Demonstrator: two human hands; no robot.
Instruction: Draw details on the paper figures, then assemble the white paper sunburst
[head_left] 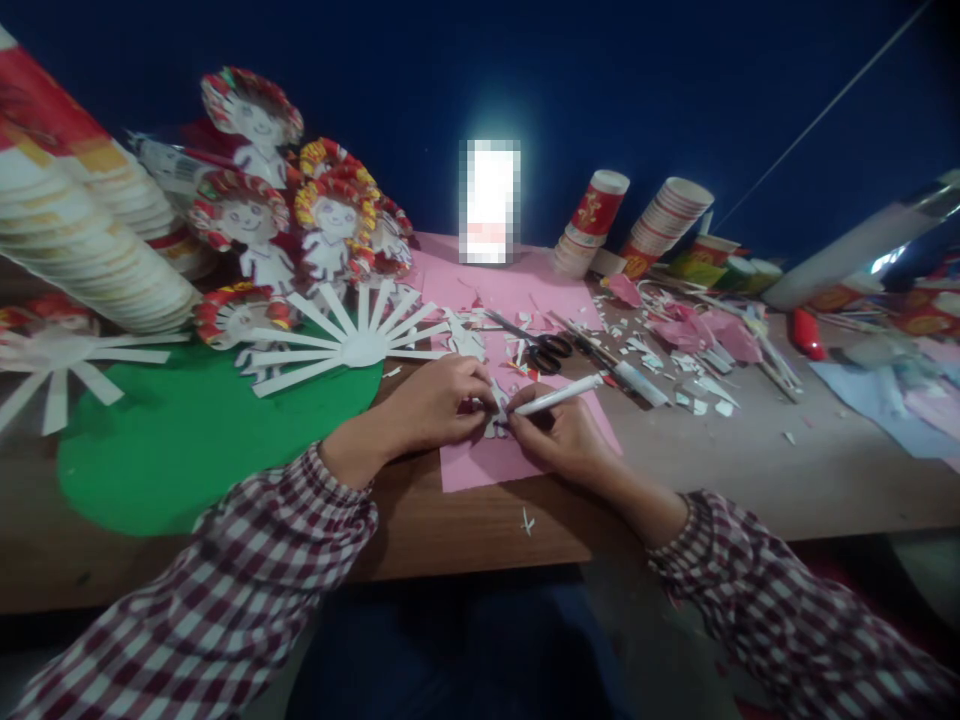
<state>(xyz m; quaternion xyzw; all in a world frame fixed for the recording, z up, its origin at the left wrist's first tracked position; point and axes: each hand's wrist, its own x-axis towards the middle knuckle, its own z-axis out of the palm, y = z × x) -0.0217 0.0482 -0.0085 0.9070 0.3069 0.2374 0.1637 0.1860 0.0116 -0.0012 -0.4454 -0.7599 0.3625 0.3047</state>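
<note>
Two hands meet over the pink sheet [474, 472] on the desk [757, 470], and between them, on the sheet's near part, is a small white paper cutout [495, 418]. The left hand [448, 402] has its fingers bent around the cutout's left side, holding it, though the fingertips hide exactly how. The right hand [564, 437] grips a slim white pen [560, 394] slantwise, its tip end down by the cutout's right edge; whether it touches the paper is too small to tell. The cutout should weigh almost nothing and have little stiffness: it looks likely to bend at its narrow lower parts, crease under a hard pinch, tear if tugged, and slide on the smooth sheet unless pressed flat. Its broader middle seems the best place to take hold, with light fingertips near the edge, clear of the pen. The pen, light but rigid, suits a pinch low on its barrel. Left of the pink sheet, a white paper fan [363, 349] with thin spokes calls for similar care, best lifted by its solid centre; beyond the hands, black-handled scissors [551, 350] lie on the sheet.
</note>
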